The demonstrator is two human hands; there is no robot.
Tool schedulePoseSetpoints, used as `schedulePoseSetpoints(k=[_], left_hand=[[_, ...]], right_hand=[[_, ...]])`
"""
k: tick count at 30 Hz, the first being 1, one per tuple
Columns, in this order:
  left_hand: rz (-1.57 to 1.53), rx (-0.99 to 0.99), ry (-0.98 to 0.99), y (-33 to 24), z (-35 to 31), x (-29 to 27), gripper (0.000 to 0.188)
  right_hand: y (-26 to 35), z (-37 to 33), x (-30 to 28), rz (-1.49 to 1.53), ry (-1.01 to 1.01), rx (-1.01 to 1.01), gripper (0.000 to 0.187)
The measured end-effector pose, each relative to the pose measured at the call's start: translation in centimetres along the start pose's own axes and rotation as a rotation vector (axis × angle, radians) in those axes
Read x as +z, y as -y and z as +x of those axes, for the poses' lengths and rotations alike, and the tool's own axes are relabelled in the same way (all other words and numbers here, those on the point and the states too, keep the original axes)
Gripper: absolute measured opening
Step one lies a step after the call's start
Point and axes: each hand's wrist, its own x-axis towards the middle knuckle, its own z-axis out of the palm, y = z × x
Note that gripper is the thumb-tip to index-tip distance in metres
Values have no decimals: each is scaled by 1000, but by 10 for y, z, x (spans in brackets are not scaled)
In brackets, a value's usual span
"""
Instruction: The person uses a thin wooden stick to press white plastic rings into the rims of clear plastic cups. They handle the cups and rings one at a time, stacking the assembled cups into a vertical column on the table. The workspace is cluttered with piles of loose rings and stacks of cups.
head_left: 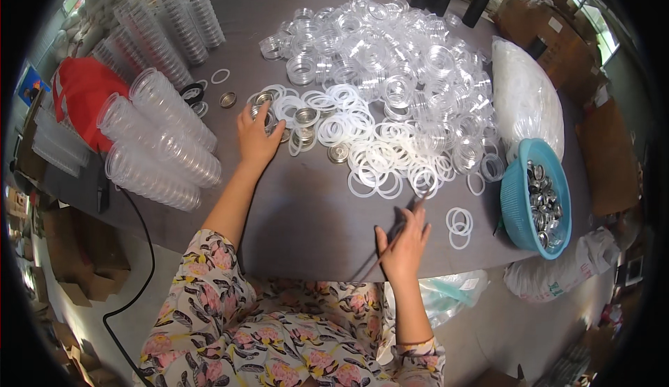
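My left hand (258,138) is at the left edge of the pile of rings, its thumb and fingers curled around a silver metal cap (269,119). More metal caps (305,116) lie beside it among flat white rings (345,128). Nearer the table's front edge, my right hand (404,249) grips a thin brown stick (387,250). The stick's far end reaches the near white rings, and it is partly covered by my fingers. To the right of this hand lie a few loose white rings (458,228).
Clear plastic jar rings (369,52) are heaped at the back. Stacked clear cups (164,140) and a red cloth (87,94) stand left. A blue basket (513,209) of metal caps is at right, before a full plastic bag (524,94). Black tubes (481,0) stand behind.
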Motion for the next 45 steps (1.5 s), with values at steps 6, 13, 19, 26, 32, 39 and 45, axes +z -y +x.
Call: schedulePoseSetpoints(k=[6, 13, 19, 26, 32, 39, 45], left_hand=[[-251, 70, 38, -7, -16, -6, 48], [-256, 24, -23, -11, -38, -35, 22], [-38, 219, 85, -1, -43, -52, 17], [69, 428, 254, 5, -26, -58, 21], [-349, -133, 197, 4, -30, -59, 14], [-1545, -952, 409, 21, -35, -74, 20], [-1593, -1189, 465, 28, -43, -84, 25]], right_hand=[[20, 46, 25, 192, 1, -158, 52], [12, 41, 29, 355, -148, -219, 41], [14, 40, 27, 366, -170, -203, 40], [14, 38, 28, 358, -187, -197, 40], [12, 38, 30, 378, -188, -167, 40], [12, 38, 30, 415, -194, -165, 39], [13, 38, 27, 415, -193, -174, 39]])
